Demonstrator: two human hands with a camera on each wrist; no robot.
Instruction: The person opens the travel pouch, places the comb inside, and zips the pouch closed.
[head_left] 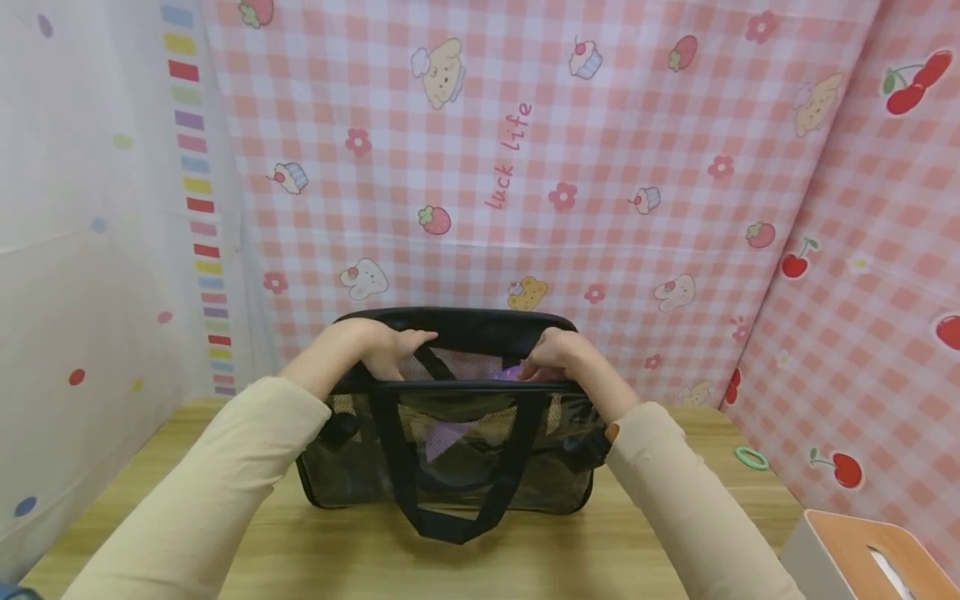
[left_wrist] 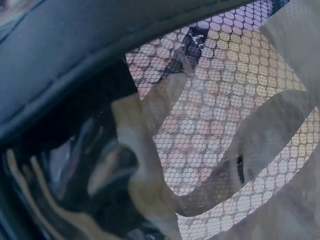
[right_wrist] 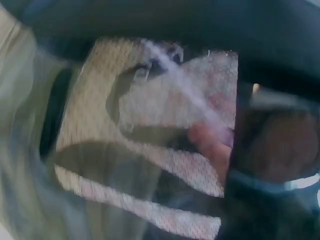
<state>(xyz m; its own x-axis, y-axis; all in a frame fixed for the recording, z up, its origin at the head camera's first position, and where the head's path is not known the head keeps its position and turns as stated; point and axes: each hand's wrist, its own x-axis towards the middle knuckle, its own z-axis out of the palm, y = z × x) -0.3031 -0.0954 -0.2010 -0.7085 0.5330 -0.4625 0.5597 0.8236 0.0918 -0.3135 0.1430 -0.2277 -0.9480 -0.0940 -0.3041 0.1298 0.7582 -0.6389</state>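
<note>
My 2 hands reach into the top of a smoky, see-through plastic bag with black trim [head_left: 352, 479], standing at the centre of the table. My left hand [head_left: 382, 348] is between 10 and 11 o'clock on the bag, thumb spread toward 3 o'clock; its fingers drop behind the front rim, so I cannot tell whether they pinch anything. My right hand [head_left: 558, 354], at 2 o'clock, appears to pinch a soft purple item with pale dots [head_left: 507, 373], partly inside the bag; its full shape is hidden.

Likely faults: the purple item may snag on the honeycomb mesh [left_wrist: 215, 110] or the rim if pulled at a slant; the limp walls may fold inward if my hands press unevenly; the black webbing handle [head_left: 461, 529], drooping to 6 o'clock, may drag the front down if a sleeve catches it.

Surroundings: the table [head_left: 360, 554] is yellowish wood grain. A pale green ring [head_left: 752, 457] lies near 3 o'clock; an orange-topped white tissue box [head_left: 840, 546] sits between 3 and 4. Pink gingham cloth [head_left: 465, 150] hangs at 12, dotted white cloth [head_left: 82, 250] toward 10.
</note>
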